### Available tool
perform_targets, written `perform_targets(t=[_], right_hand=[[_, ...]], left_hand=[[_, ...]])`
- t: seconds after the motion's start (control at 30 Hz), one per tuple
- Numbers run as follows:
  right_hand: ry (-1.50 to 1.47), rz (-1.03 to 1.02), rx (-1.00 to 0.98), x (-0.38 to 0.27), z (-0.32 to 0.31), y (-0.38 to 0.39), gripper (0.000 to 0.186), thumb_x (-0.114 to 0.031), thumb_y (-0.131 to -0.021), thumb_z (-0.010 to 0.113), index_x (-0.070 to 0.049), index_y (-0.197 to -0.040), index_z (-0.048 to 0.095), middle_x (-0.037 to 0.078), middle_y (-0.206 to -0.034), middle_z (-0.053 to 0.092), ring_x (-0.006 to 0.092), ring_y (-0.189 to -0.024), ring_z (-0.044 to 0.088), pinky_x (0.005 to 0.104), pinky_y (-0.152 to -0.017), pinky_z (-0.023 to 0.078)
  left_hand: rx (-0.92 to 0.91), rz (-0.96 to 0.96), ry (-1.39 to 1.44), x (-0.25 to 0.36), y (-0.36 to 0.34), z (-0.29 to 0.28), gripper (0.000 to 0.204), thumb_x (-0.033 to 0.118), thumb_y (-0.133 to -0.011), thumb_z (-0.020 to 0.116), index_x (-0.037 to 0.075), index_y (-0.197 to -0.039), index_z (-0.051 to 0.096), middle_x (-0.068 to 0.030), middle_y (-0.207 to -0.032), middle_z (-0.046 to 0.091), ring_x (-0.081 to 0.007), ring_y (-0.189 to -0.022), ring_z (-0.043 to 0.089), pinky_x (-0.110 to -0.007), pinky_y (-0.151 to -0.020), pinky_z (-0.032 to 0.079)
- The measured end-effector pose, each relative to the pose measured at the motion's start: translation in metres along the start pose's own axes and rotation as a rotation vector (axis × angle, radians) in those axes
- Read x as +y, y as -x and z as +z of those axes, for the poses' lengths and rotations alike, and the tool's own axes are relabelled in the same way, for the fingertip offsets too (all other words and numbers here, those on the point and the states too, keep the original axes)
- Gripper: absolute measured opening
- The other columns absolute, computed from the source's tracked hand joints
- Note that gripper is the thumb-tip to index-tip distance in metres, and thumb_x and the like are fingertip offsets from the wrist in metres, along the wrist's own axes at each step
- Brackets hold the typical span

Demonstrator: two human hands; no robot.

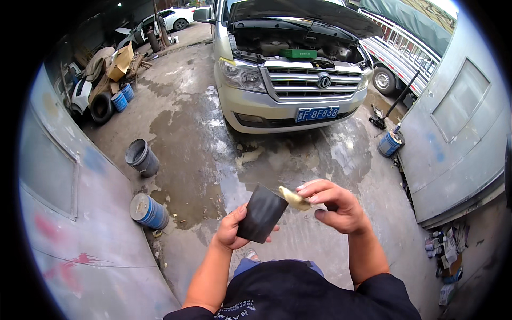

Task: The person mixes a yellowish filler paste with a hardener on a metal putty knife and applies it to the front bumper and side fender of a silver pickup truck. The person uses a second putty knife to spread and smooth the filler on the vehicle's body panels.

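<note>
In front of my body, my left hand (232, 227) grips a flat black rectangular sheet (262, 214) by its left and lower edges, with fingertips showing past its right side. The sheet is tilted, and its face looks smooth and dark; it may be sandpaper. Just right of it, my right hand (337, 205) pinches a small yellowish, crumpled-looking piece (293, 198) between thumb and fingers. The left end of that piece reaches close to the sheet's upper right edge. Whether the two touch, I cannot tell.
Ahead stands a silver van (290, 90), hood raised, with a green box (298, 53) in its engine bay. A black bucket (142, 158) and a blue drum (149, 211) are at left. Grey metal doors (453, 122) flank both sides; another blue can (389, 143) is by the right one.
</note>
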State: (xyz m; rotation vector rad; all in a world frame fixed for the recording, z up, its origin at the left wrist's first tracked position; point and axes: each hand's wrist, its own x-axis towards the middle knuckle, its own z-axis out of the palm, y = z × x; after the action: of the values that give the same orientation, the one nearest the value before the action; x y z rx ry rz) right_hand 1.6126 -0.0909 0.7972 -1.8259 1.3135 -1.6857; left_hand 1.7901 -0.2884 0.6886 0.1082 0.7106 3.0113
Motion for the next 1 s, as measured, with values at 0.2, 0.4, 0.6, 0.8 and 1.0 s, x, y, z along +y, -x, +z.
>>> perform_targets(t=[0.2, 0.4, 0.6, 0.8, 1.0], right_hand=[[0.274, 0.181, -0.148, 0.054, 0.013, -0.048, 0.049, 0.013, -0.067, 0.055, -0.008, -0.110, 0.064, 0.011, -0.121, 0.055, 0.0288, -0.112, 0.053, 0.0357, -0.089, 0.047], [0.256, 0.305, 0.007, 0.131, -0.023, -0.057, 0.046, 0.006, -0.074, 0.056, -0.007, -0.118, 0.059, 0.010, -0.118, 0.058, 0.0245, -0.112, 0.055, 0.0365, -0.091, 0.049], [-0.646, 0.447, 0.628, 0.215, -0.013, -0.059, 0.054, 0.003, -0.083, 0.057, -0.004, -0.134, 0.042, 0.011, -0.124, 0.056, 0.0199, -0.111, 0.058, 0.0371, -0.094, 0.050], [-0.425, 0.285, 0.458, 0.280, 0.000, -0.089, 0.050, 0.003, -0.090, 0.054, 0.000, -0.138, 0.040, 0.010, -0.131, 0.051, 0.0183, -0.123, 0.047, 0.0341, -0.104, 0.038], [-0.163, 0.360, 0.163, 0.320, -0.006, -0.114, 0.047, 0.011, -0.087, 0.051, -0.003, -0.132, 0.050, 0.013, -0.135, 0.049, 0.0221, -0.121, 0.051, 0.0339, -0.099, 0.043]], left_hand=[[-0.194, -0.079, 0.134, 0.039, -0.021, -0.034, 0.063, 0.044, -0.096, 0.047, 0.004, -0.142, 0.032, -0.0227, -0.135, 0.046, -0.0488, -0.109, 0.056, -0.058, -0.077, 0.053], [-0.016, 0.039, 0.172, 0.069, -0.051, -0.059, 0.064, 0.047, -0.096, 0.044, 0.005, -0.142, 0.032, -0.0211, -0.135, 0.047, -0.0467, -0.113, 0.054, -0.061, -0.081, 0.052], [0.294, 0.412, -0.154, 0.098, -0.105, -0.077, 0.042, 0.013, -0.097, 0.048, 0.006, -0.137, 0.040, -0.0158, -0.127, 0.055, -0.0365, -0.117, 0.055, -0.050, -0.097, 0.047], [0.529, 0.670, -0.241, 0.103, -0.161, -0.102, 0.031, 0.003, -0.094, 0.051, 0.006, -0.125, 0.046, -0.0091, -0.119, 0.059, -0.0195, -0.110, 0.057, -0.039, -0.099, 0.045], [0.600, 0.816, -0.353, 0.137, -0.184, -0.138, 0.026, 0.003, -0.095, 0.051, 0.004, -0.121, 0.047, -0.0090, -0.116, 0.060, -0.0171, -0.106, 0.058, -0.035, -0.097, 0.045]])
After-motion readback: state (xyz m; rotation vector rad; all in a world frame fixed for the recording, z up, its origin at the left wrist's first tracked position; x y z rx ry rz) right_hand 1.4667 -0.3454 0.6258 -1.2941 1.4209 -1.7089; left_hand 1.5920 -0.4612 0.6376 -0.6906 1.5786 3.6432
